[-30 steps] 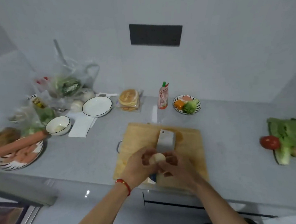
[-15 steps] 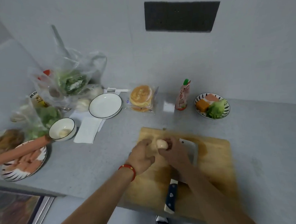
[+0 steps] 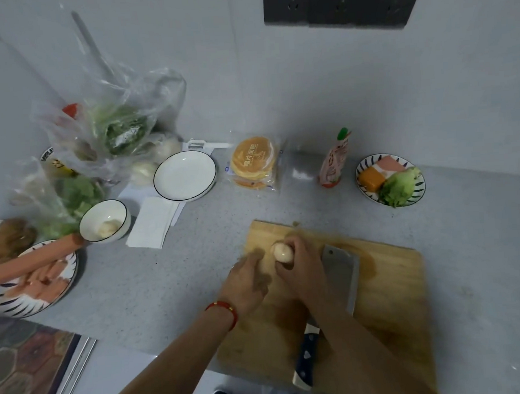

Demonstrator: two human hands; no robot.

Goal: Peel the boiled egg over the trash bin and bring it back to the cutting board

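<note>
A pale, peeled boiled egg (image 3: pixel 282 251) is held in my right hand (image 3: pixel 304 268) over the far left part of the wooden cutting board (image 3: pixel 389 283). My right fingers wrap its lower half, so only its top shows. My left hand (image 3: pixel 247 283) hovers just left of the egg, fingers loosely curled and blurred, with a red cord on the wrist; whether it touches the egg is unclear. No trash bin is in view.
A cleaver (image 3: pixel 333 289) lies on the board just right of my hands, handle toward me. On the counter: white plate (image 3: pixel 185 175), small bowl (image 3: pixel 105 221), packaged buns (image 3: pixel 254 164), sauce bottle (image 3: pixel 333 159), patterned dish (image 3: pixel 390 179), sausage plate (image 3: pixel 36 284), vegetable bags (image 3: pixel 107 126).
My hands carried the egg from the board's near edge to its far left part. The view has tilted down and moved closer to the counter.
</note>
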